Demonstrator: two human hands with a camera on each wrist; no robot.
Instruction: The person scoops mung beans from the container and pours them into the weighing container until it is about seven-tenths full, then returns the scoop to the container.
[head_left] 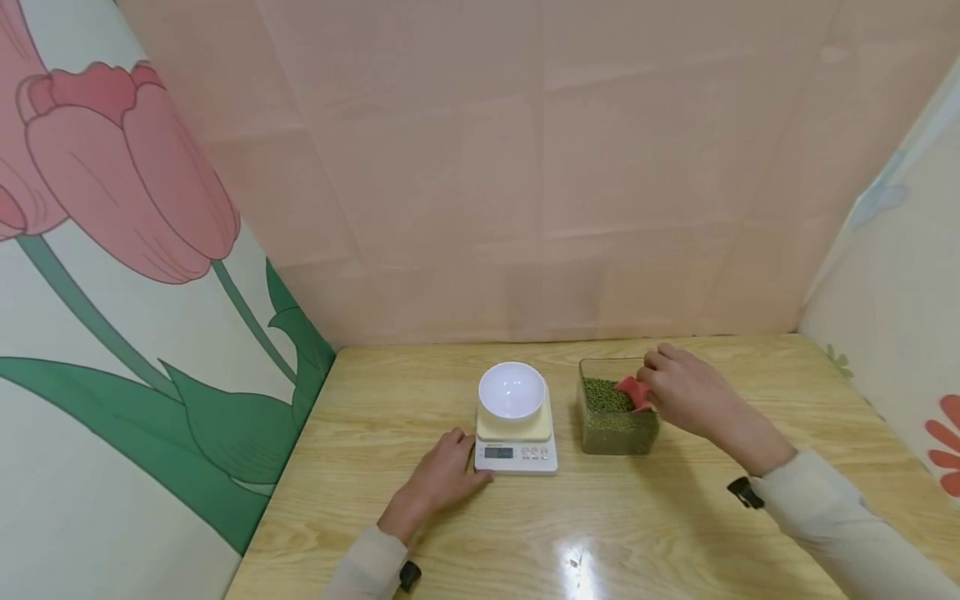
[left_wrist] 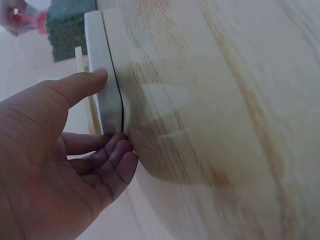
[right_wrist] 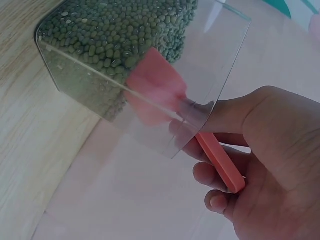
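Observation:
A white kitchen scale [head_left: 538, 465] with a small display stands on the table, a white bowl [head_left: 512, 392] on its cream platform. My left hand [head_left: 447, 475] holds the scale's front left corner, thumb [left_wrist: 90, 86] along the front edge and the other fingers bent at the left side. To the right of the scale is a clear square container [head_left: 619, 440] with green mung beans [right_wrist: 112, 37]. My right hand [head_left: 690, 393] grips the handle of a red scoop [right_wrist: 155, 82], whose head dips inside the container against the beans.
The wood-grain table [head_left: 375, 400] meets a pinkish sheet [head_left: 525, 208] along its back edge. A tulip-painted wall [head_left: 135, 167] rises on the left, and a pale wall with red petals [head_left: 948, 446] on the right. Light glares off the table's front.

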